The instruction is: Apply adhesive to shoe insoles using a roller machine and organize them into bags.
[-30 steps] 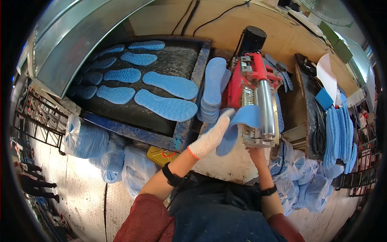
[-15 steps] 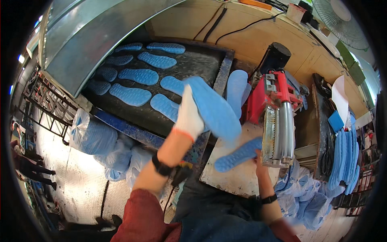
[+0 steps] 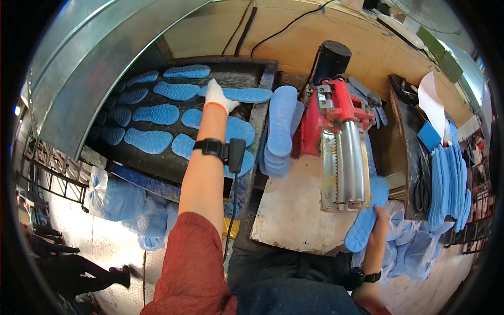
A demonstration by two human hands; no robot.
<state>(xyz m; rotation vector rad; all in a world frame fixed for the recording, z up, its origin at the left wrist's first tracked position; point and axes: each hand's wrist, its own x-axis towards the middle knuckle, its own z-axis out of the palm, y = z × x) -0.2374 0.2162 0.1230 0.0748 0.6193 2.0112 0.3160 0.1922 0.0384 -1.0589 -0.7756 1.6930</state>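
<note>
My left hand, in a white glove, reaches far out over a dark conveyor belt and rests on a long blue insole lying at the belt's far right. Several other blue insoles lie spread across the belt. My right hand grips another blue insole under the front end of a red roller machine with a ribbed metal roller. A stack of blue insoles leans between the belt and the machine.
A curved sheet-metal hood covers the belt's left end. Bags of blue material sit on the floor at left. More blue insoles stand stacked at right beside scissors. Cables run along the wooden back wall.
My left hand carried a blue insole from the machine over to the belt and laid it at the far right. My right hand took another insole at the roller's front.
</note>
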